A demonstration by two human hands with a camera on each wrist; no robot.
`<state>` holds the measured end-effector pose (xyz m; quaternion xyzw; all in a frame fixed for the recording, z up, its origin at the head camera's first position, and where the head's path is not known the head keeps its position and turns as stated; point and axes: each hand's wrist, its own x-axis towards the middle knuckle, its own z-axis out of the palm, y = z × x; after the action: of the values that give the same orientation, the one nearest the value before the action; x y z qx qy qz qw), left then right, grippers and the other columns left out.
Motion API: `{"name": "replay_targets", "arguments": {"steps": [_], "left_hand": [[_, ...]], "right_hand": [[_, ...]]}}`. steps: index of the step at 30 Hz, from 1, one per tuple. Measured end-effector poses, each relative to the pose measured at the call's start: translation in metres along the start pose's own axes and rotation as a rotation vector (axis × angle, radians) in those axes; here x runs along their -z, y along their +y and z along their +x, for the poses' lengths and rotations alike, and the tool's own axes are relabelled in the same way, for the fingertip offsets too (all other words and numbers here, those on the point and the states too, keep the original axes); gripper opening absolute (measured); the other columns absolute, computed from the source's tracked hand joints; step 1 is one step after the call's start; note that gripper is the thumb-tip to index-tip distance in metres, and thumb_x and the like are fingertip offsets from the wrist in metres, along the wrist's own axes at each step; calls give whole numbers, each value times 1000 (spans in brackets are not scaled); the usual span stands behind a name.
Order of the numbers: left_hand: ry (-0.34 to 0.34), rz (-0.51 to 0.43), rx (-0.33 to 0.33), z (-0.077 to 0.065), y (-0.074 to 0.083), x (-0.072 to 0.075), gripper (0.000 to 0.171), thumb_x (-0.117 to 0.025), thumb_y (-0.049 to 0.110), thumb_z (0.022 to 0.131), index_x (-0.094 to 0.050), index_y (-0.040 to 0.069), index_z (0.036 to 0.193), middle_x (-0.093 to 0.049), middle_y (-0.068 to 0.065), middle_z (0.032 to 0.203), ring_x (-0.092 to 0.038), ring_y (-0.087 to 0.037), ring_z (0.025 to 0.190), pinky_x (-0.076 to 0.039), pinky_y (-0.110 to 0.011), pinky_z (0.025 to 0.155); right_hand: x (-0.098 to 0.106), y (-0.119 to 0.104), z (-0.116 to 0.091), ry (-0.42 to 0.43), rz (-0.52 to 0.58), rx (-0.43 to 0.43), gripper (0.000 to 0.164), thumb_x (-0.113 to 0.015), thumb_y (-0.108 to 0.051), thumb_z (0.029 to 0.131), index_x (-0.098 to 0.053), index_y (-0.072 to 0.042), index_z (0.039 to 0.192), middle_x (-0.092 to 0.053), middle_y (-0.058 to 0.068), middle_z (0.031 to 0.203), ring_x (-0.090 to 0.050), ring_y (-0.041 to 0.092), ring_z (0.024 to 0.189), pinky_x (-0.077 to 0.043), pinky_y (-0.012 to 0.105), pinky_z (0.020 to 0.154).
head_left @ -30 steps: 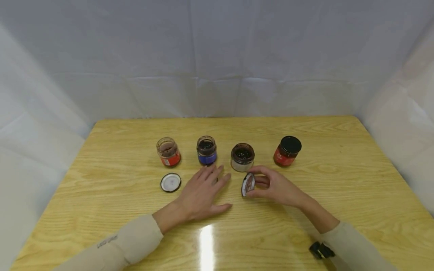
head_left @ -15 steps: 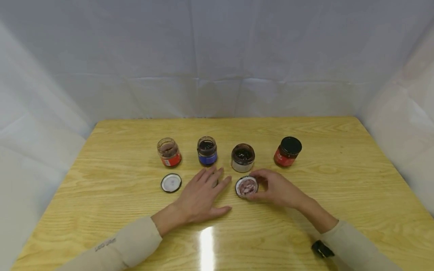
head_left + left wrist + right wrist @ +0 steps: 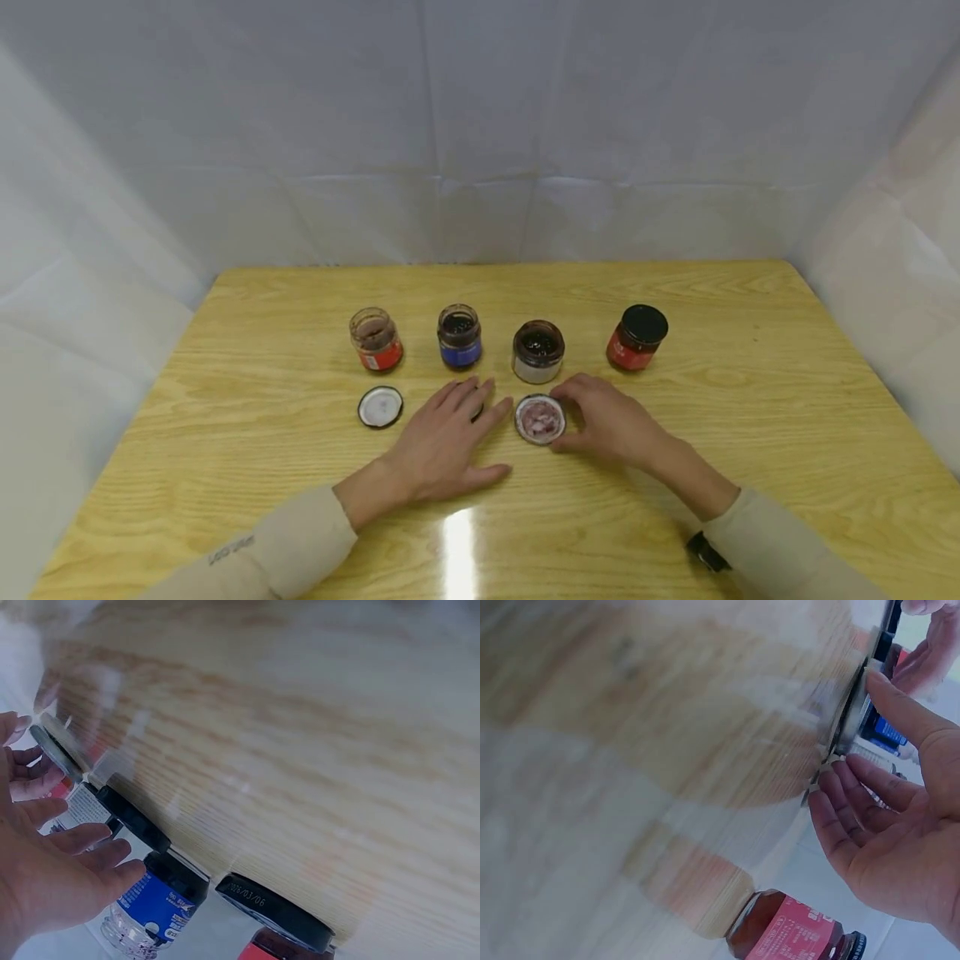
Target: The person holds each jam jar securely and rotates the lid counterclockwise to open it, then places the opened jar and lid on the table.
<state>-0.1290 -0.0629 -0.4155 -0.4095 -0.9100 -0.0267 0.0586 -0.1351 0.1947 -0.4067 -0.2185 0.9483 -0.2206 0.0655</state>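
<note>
My right hand (image 3: pixel 611 422) pinches the rim of a round jar lid (image 3: pixel 540 419) between thumb and fingers; its smeared inner side faces up, flat on the table. Just behind it stands an open jar with a pale label (image 3: pixel 537 369), dark paste inside. Fingers spread, my left hand (image 3: pixel 438 442) lies over a second lid (image 3: pixel 477 412), mostly hidden by the fingers; its black edge (image 3: pixel 133 817) shows in the left wrist view. Beyond that hand is an open blue-labelled jar (image 3: pixel 460 353).
At left, an open red-labelled jar (image 3: pixel 381 357) stands behind an upturned white-lined lid (image 3: pixel 380 407). A red-labelled jar (image 3: pixel 632 352) with its black lid on stands at right. The wooden table (image 3: pixel 750 400) is bordered by white sheeting (image 3: pixel 480 217).
The lid in my right hand has gone from tilted on edge to flat, inner side up, shifting slightly left. My left hand stays in place.
</note>
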Motion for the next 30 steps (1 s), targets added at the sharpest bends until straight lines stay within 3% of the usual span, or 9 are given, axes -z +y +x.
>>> {"name": "replay_targets", "arguments": {"steps": [9, 14, 24, 30], "left_hand": [[8, 10, 1, -2, 0, -1, 78, -46, 67, 87, -41, 16, 145, -39, -18, 145, -35, -35, 132, -24, -47, 110], [32, -8, -10, -3, 1, 0, 76, -46, 66, 87, -41, 17, 145, -39, -16, 146, -35, -33, 133, -24, -46, 110], [162, -9, -15, 2, 6, 8, 76, -47, 64, 88, -45, 11, 142, -43, -15, 143, -38, -34, 131, -27, -46, 108], [252, 10, -15, 9, 6, 19, 72, -51, 62, 86, -51, 11, 137, -46, -15, 141, -38, -34, 131, -30, -47, 107]], "right_hand": [[0, 0, -2, 10, -15, 25, 61, -84, -33, 71, -61, -5, 120, -58, 8, 118, -54, 26, 110, -45, 46, 92], [2, 3, -5, -8, -5, 66, 68, -80, -39, 76, -56, -3, 129, -56, 12, 125, -51, 29, 116, -41, 47, 97], [18, 3, -15, -61, -32, 90, 70, -63, -51, 87, -48, -7, 139, -42, 16, 143, -41, 33, 129, -37, 51, 101], [32, -1, -21, -13, -113, 133, 67, -61, -52, 88, -50, -9, 138, -37, 12, 148, -39, 30, 131, -40, 50, 98]]}}
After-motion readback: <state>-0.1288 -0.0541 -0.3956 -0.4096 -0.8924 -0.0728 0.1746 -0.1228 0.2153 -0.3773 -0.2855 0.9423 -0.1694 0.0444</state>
